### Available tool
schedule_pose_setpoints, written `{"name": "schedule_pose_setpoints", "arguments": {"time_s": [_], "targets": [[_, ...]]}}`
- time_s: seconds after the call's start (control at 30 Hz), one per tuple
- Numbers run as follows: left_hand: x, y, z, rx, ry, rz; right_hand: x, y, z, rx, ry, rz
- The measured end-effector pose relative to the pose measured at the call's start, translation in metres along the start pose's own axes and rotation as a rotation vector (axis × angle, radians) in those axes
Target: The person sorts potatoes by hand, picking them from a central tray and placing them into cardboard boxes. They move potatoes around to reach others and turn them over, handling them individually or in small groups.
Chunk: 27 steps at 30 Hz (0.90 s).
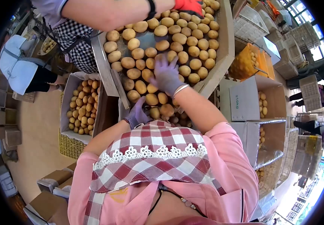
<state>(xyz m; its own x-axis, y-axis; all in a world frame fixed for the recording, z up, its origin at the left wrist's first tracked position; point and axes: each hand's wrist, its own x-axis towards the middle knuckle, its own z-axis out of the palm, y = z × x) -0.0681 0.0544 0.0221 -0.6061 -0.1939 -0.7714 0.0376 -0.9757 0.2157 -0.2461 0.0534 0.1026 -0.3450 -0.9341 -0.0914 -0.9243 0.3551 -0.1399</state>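
Round tan fruits or potatoes cover a wooden-sided sorting table. My right hand, in a thin purple glove, lies palm down over several of them near the middle, fingers spread and pointing away from me. My left hand, also in a purple glove, is lower down at the table's near end, beside the round items there. Its fingers are partly hidden, and whether it holds one cannot be made out.
A co-worker's arm with a red glove reaches across the table's far end. A filled box stands at the left; cartons and an orange crate stand at the right. Another person is far left.
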Motion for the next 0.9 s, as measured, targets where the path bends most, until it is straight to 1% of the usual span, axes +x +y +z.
{"name": "schedule_pose_setpoints", "arguments": {"time_s": [0.03, 0.07, 0.1, 0.13, 0.17, 0.2, 0.23, 0.27, 0.3, 0.33, 0.37, 0.4, 0.43, 0.47, 0.53, 0.57, 0.6, 0.63, 0.67, 0.7, 0.73, 0.77, 0.8, 0.87, 0.9], "targets": [[0.002, 0.0, -0.008, 0.044, -0.008, 0.016, -0.001, -0.019, 0.013, 0.077, -0.027, -0.153], [0.002, -0.001, -0.013, 0.078, -0.007, 0.032, -0.015, -0.042, -0.001, -0.025, -0.062, -0.277], [0.0, 0.0, -0.016, -0.069, 0.041, -0.004, -0.014, -0.048, 0.017, 0.078, 0.122, -0.436], [0.022, -0.007, -0.045, -0.067, -0.081, -0.038, -0.013, -0.053, 0.034, 0.19, 0.303, -0.596], [0.065, -0.017, -0.092, -0.061, -0.205, -0.06, -0.014, -0.061, 0.023, 0.081, 0.405, -0.574], [0.05, -0.014, -0.081, -0.037, -0.199, -0.093, -0.009, -0.053, 0.027, 0.042, 0.447, -0.577], [0.033, -0.01, -0.068, -0.013, -0.194, -0.126, -0.012, -0.043, 0.034, -0.055, 0.286, -0.588], [0.034, -0.01, -0.076, 0.244, -0.205, 0.115, -0.016, -0.031, 0.051, -0.032, 0.328, -0.602], [0.036, -0.009, -0.085, 0.504, -0.15, 0.355, -0.021, -0.015, 0.063, -0.004, 0.323, -0.62], [0.012, -0.004, -0.069, 1.056, -0.061, 0.65, -0.028, 0.002, 0.052, -0.04, 0.163, -0.688], [0.004, -0.006, -0.058, 1.602, 0.026, 0.933, -0.028, 0.014, 0.034, -0.013, 0.042, -0.687], [0.014, -0.005, -0.066, 1.615, -0.053, 0.808, -0.033, 0.031, 0.02, 0.02, -0.099, -0.664], [0.03, -0.007, -0.075, 1.559, -0.131, 0.788, -0.024, 0.055, 0.015, 0.074, 0.068, -0.503], [0.025, -0.006, -0.069, 1.475, -0.174, 0.779, -0.015, 0.08, 0.017, 0.124, 0.226, -0.337], [0.013, -0.005, -0.057, 1.306, -0.258, 0.755, 0.005, 0.113, 0.01, 0.03, 0.486, 0.17], [0.005, -0.001, -0.038, 0.607, -0.293, 0.369, 0.009, 0.117, 0.017, 0.135, 0.392, 0.215], [-0.005, 0.005, -0.019, -0.079, -0.286, -0.026, 0.013, 0.11, 0.031, 0.244, 0.306, 0.261], [-0.003, 0.005, -0.014, -0.055, -0.218, -0.018, 0.015, 0.095, 0.042, 0.358, 0.223, 0.306], [-0.002, 0.003, -0.011, -0.029, -0.148, -0.009, 0.006, 0.05, 0.024, 0.161, 0.0, 0.32], [-0.001, 0.005, -0.008, -0.105, -0.116, -0.065, -0.011, 0.018, 0.018, 0.111, 0.011, 0.158], [0.001, 0.006, -0.006, -0.186, -0.082, -0.117, -0.017, -0.003, 0.022, -0.003, -0.082, 0.074], [0.007, 0.001, -0.013, -0.041, -0.213, -0.015, -0.031, -0.008, 0.047, 0.019, 0.037, -0.13], [0.013, -0.004, -0.019, 0.091, -0.328, 0.104, -0.043, -0.015, 0.044, 0.049, -0.061, -0.233], [-0.009, 0.004, -0.002, -0.164, -0.206, 0.03, -0.066, 0.005, 0.037, 0.008, -0.011, -0.428], [-0.008, 0.006, -0.003, -0.182, -0.185, 0.028, -0.065, 0.021, 0.032, 0.157, -0.03, -0.44]]}}
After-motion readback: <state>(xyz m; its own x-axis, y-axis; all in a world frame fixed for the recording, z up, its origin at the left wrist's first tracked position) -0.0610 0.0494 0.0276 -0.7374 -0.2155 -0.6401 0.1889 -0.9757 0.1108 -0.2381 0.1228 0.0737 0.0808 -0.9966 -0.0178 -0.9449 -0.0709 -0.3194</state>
